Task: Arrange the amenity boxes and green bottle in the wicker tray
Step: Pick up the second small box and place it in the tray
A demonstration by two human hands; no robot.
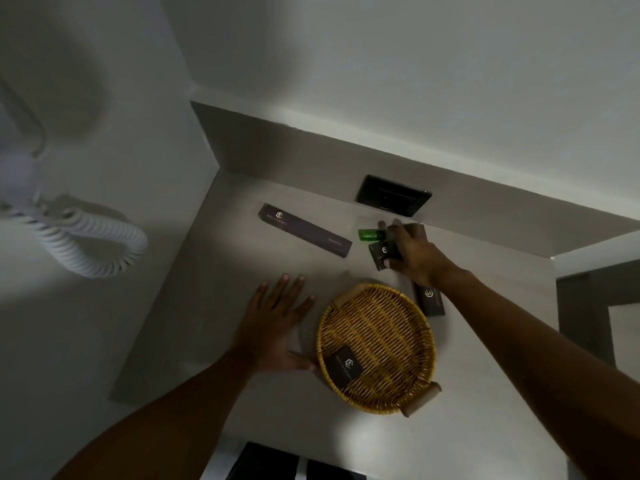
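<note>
Head view: right hand (pixel 414 252) fingers grip small dark box (pixel 382 254) beside green bottle (pixel 370 234); left hand (pixel 273 327) fingers spread.

Dim grey counter (pixel 277 403), white walls (pixel 415 81), black socket plate (pixel 393 195), perhaps coiled cord (pixel 90 244)

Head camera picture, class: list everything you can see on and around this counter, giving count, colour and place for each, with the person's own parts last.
wicker tray: one, yellow-brown, on the counter, near side.
small box: one, black, inside the tray at its near left.
long box: one, dark, on the counter, far left.
short box: one, dark, on the counter under the right forearm.
green bottle: one, lying beside the right hand.
wall socket: one, black, back ledge.
coiled cord: one, white, left wall.
hands: left hand open, beside the tray; right hand gripping a small dark box.
</note>
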